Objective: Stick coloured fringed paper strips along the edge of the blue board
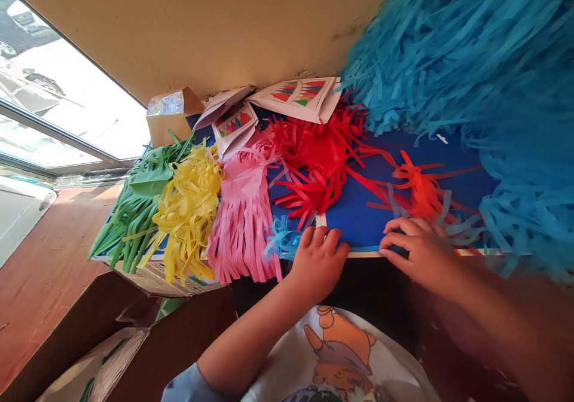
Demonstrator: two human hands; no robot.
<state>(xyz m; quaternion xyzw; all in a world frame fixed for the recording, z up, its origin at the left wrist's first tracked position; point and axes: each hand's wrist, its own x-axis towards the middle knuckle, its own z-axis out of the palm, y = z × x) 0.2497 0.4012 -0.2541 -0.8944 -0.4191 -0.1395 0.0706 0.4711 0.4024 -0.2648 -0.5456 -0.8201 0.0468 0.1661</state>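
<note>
White printed shirt (345, 354) fills the foreground, forearms reaching past it to the front edge of the blue tabletop (363, 213). Left hand (319, 264) lies back-up, fingers bent over the edge; right hand (421, 252) curves its fingers, a gap showing between thumb and forefinger. How firmly either grips, I cannot tell. Bare tabletop opens just beyond, bounded by red fringe (320, 151) and orange-red fringe (417, 183). Narrow blue strip (365, 249) runs along the edge between the hands; blue fringe (284, 239) touches the left hand.
</note>
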